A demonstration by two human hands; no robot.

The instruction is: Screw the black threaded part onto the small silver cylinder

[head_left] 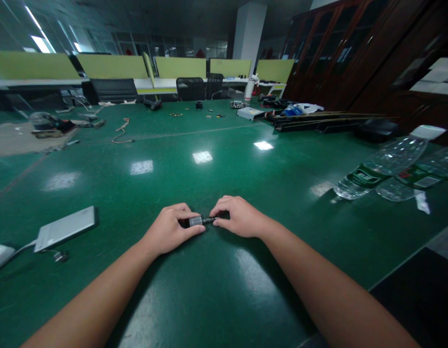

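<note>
the green desk [216, 179] ends at the lower right along a slanting edge, with the right forearm reaching in from just beside it. a broad stretch of its surface runs from the hands to the small parts [176, 114] near the far side; more of it lies between the hands and the pale flat device [66, 229] at left, and out to the bottles at right.

the front clear bottle [385, 162] tilts in view, with its white cap on; the second bottle [416, 176] is partly behind it. whether either holds liquid, i cannot tell.

both forearms angle inward from the lower corners. the left hand [175, 227] grips the grey, cylindrical end of a small part [196, 221] between thumb and fingers; the right hand [236, 217] pinches its thin dark end. the piece sits level between them, low over the desk.
</note>
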